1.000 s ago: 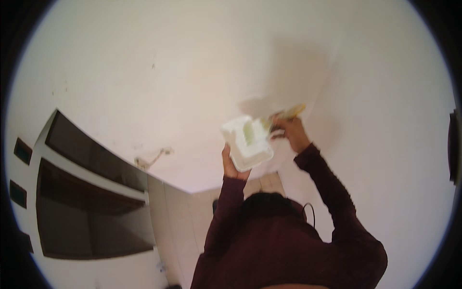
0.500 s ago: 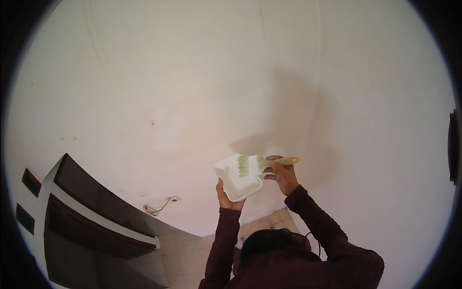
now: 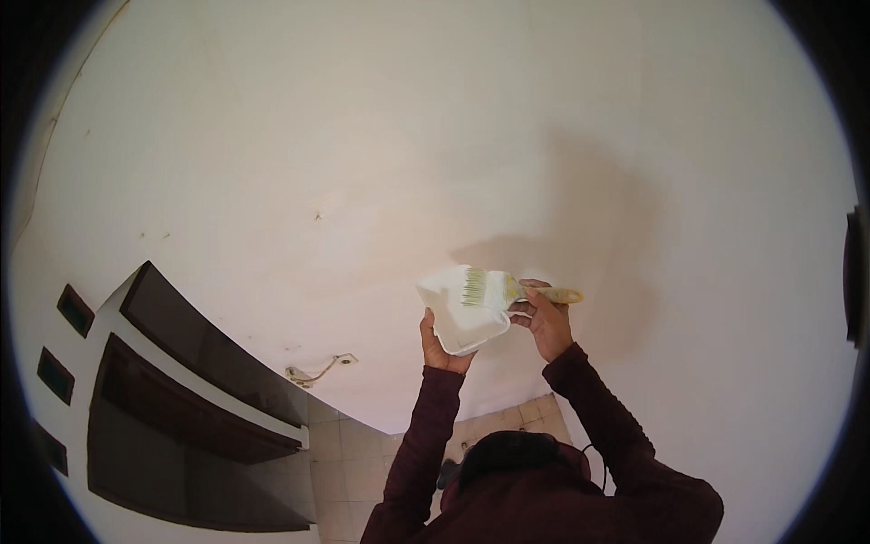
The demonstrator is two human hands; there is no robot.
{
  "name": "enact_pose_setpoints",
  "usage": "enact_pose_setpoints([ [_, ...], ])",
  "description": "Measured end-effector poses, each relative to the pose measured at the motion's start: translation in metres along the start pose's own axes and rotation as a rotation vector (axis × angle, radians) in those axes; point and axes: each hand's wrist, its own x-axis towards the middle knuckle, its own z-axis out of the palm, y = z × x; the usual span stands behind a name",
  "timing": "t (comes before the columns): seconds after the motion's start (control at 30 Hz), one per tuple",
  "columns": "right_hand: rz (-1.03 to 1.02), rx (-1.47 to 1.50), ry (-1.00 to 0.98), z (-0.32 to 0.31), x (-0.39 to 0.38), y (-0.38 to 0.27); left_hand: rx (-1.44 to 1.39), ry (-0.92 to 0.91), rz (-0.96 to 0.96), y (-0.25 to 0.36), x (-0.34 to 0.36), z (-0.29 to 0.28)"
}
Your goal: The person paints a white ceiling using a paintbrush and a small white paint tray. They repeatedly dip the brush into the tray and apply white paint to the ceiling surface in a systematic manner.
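My left hand is closed on a white square tray, with the thumb over its left rim and the other fingers underneath. A wide paintbrush is gripped by its yellowish handle in my right hand. Its pale greenish-white bristles point left, over the tray's opening. I cannot tell whether they touch the tray's inside. Both hands are raised in front of a whitish wall, and the brush is apart from the wall surface.
A wall fitting with a cable sticks out at lower left. Beyond the wall's edge are dark-framed openings and small dark square recesses. Pale floor tiles show below. A dark object sits at the far right rim.
The view has shifted, so the wall marks and fitting sit further right. Both hands, with tray and brush, appear slightly higher and further right; both grips are unchanged.
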Motion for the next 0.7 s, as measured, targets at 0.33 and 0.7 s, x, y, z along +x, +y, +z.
enact_pose_setpoints([
  [0.33, -0.041, -0.004, -0.029, 0.011, 0.006, -0.005, 0.003, 0.025, 0.046, 0.006, 0.004, 0.003],
  [0.7, -0.424, -0.152, -0.056, 0.057, 0.129, -0.047, 0.059, 0.076, 0.18, 0.017, 0.002, -0.02],
])
